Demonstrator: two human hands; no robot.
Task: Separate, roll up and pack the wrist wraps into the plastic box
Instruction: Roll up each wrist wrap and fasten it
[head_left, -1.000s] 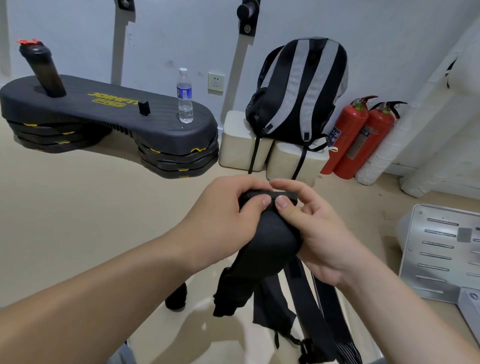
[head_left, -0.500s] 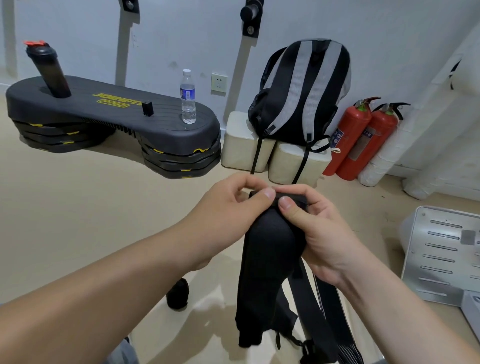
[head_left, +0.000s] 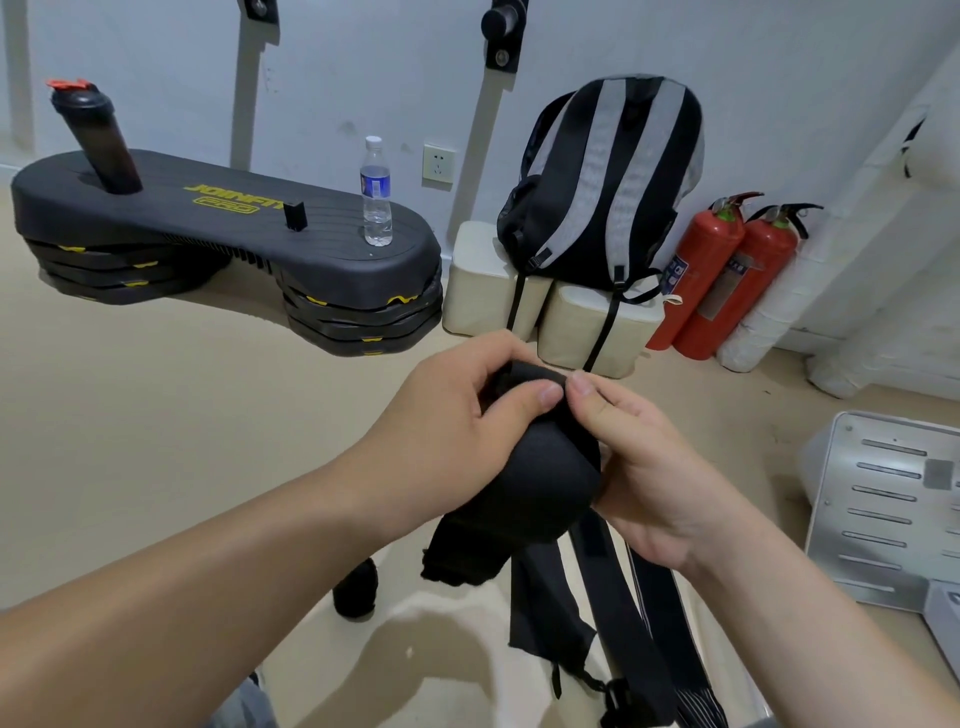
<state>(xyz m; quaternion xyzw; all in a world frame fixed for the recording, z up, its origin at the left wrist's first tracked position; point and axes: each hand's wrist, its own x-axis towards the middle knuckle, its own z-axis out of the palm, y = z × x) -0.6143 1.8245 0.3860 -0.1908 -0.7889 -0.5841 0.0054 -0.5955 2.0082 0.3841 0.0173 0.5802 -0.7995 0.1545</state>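
I have the black wrist wrap (head_left: 540, 478) at the middle of my view, held up in the air between both hands above the beige floor. Its upper part is wound into a thick, matte roll, and a flat tail with a fuzzy edge hangs from the underside towards the near left. I see no logo or writing on the fabric.

My left hand (head_left: 457, 431) grips the roll from the left, fingers curled over the top and thumb pressed on its front edge. My right hand (head_left: 654, 478) grips it from the right, thumb tip touching the left thumb and the palm cupping the side.

Below the roll, more black straps (head_left: 618, 623) dangle towards the near edge, one of them with thin pale stripes (head_left: 670, 644). A small dark object (head_left: 356, 590) lies on the floor near left; I cannot tell what it is.

Far left sits a black step platform (head_left: 322, 254) printed "JOINFIT PRO" in yellow. On it stand a dark shaker bottle (head_left: 98, 140) with an orange cap and a clear water bottle (head_left: 376, 192) whose blue label is too small to read.

Far right of centre, a black and grey striped backpack (head_left: 608, 187) rests on cream blocks (head_left: 587, 322), beside two red fire extinguishers (head_left: 727, 280) with unreadable labels. A slotted grey panel (head_left: 883, 509) lies at the right.
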